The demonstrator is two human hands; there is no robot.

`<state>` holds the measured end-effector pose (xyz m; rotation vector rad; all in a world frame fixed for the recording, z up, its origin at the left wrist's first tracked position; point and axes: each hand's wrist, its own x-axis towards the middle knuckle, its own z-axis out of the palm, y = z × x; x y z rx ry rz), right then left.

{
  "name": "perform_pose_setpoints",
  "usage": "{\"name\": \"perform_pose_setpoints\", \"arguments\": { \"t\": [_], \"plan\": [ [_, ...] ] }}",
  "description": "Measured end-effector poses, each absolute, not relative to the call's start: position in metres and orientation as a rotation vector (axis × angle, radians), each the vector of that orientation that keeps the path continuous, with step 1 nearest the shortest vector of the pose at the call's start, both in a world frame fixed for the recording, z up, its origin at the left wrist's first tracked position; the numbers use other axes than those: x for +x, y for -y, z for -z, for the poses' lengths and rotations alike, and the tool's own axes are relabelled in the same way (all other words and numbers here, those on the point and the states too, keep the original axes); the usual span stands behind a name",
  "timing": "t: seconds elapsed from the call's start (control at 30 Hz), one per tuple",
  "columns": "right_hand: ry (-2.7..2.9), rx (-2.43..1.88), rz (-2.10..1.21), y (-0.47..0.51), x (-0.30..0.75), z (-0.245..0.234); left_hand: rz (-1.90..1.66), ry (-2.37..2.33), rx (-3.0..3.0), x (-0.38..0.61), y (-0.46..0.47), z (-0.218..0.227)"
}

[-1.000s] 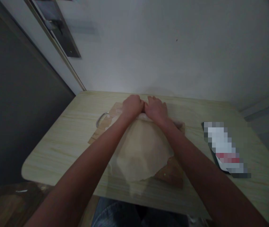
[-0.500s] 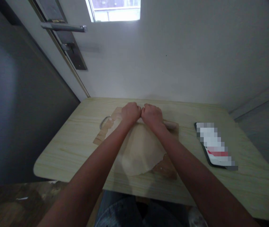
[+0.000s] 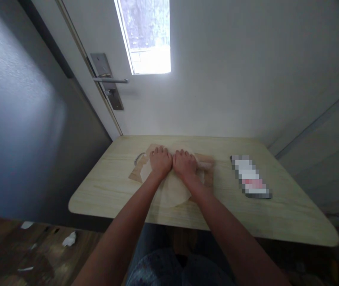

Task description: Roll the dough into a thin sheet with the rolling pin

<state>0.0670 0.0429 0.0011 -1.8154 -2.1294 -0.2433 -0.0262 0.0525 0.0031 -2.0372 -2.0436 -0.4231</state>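
A thin, pale sheet of dough (image 3: 172,191) lies on a wooden board (image 3: 136,173) at the middle of a light wooden table (image 3: 106,190). Across the far part of the dough lies a rolling pin (image 3: 207,164); only its right end shows. My left hand (image 3: 160,161) and my right hand (image 3: 184,163) rest side by side on the pin, touching each other. Their fingers are stretched forward and lie flat over it. Both forearms reach over the near half of the dough.
A metal loop handle (image 3: 139,158) sticks out at the board's left end. A flat dark object with a blurred-out face (image 3: 251,180) lies on the table to the right. Behind the table stand a white wall, a door with a lever handle (image 3: 110,80) and a narrow window (image 3: 148,39).
The view has pulled back and tilted up, showing the window and door handle. My hands went from curled fists to flat fingers on the pin and came slightly nearer over the dough.
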Motion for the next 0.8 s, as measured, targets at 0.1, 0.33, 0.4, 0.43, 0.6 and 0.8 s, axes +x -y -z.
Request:
{"name": "perform_pose_setpoints", "arguments": {
  "t": [0.1, 0.33, 0.4, 0.43, 0.6, 0.8],
  "plan": [
    [2.14, -1.78, 0.263, -0.03, 0.066, 0.001, 0.407, 2.049, -2.022, -0.027, -0.037, -0.003],
    [2.147, -1.71, 0.304, -0.014, 0.066, 0.008, 0.397, 2.084, -2.016, -0.028, -0.018, 0.002],
    [2.148, -1.706, 0.3, -0.013, 0.066, 0.009, 0.4, 2.072, -2.014, -0.029, -0.018, 0.004],
    [2.149, -1.706, 0.295, -0.013, 0.066, 0.008, 0.4, 2.07, -2.012, -0.029, -0.018, 0.004],
    [2.156, -1.729, 0.259, -0.018, 0.066, 0.007, 0.405, 2.062, -2.016, -0.029, -0.023, 0.005],
    [2.152, -1.776, 0.223, -0.027, 0.067, 0.004, 0.456, 2.061, -2.021, -0.029, -0.036, 0.006]
  ]
}}
